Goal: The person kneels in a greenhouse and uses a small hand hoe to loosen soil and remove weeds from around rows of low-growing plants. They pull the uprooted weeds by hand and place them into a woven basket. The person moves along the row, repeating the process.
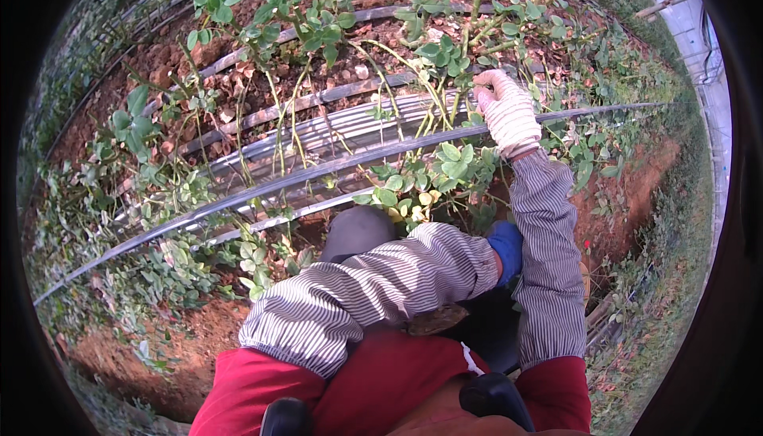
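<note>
My right hand (508,111), in a whitish knit glove, reaches out over a bed of cut-back, thorny-looking shrubs. Its fingers are curled beside green stems (454,108) and leaves; whether it grips one cannot be made out. My left hand (506,250), in a blue glove, is bent across my body, close to the right forearm. Its fingers are hidden, so what it holds does not show. Striped sleeve covers (393,281) run up both arms. Leafy shoots (456,168) grow just beyond the left hand, below the right one.
A dark taut strap or pipe (334,165) crosses the bed at stem height, passing by my right wrist. Behind it lie pale lengthwise strips (357,111) and dark hoses (304,102) on reddish soil. A grey rounded thing (360,230), perhaps my boot or knee, is near my left forearm.
</note>
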The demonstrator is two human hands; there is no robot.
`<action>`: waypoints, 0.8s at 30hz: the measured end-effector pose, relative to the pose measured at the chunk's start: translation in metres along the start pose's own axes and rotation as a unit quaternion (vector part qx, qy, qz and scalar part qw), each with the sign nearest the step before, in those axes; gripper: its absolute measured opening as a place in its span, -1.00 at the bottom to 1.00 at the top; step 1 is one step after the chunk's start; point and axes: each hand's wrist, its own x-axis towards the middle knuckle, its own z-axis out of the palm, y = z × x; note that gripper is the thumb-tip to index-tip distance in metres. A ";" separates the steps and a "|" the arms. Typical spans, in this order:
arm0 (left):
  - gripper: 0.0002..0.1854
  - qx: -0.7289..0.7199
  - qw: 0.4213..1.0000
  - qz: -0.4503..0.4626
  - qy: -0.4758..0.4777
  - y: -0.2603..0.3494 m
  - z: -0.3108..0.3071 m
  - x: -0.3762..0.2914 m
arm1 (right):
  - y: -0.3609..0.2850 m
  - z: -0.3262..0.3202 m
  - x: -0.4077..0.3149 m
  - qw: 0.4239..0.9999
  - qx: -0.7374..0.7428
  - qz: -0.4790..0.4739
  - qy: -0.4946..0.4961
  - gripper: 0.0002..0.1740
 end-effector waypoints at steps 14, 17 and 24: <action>-0.59 0.069 0.989 0.043 -0.125 0.001 -0.013 -0.002 | -0.051 0.088 0.031 0.857 -0.463 -0.153 -0.168 -0.67; -0.58 0.085 0.986 0.042 -0.137 0.000 -0.022 0.001 | -0.043 0.078 0.043 0.879 -0.412 -0.133 -0.198 -0.76; -0.54 0.148 0.974 0.053 -0.165 0.014 -0.084 -0.022 | -0.041 0.000 0.015 0.999 0.005 -0.026 -0.039 -0.77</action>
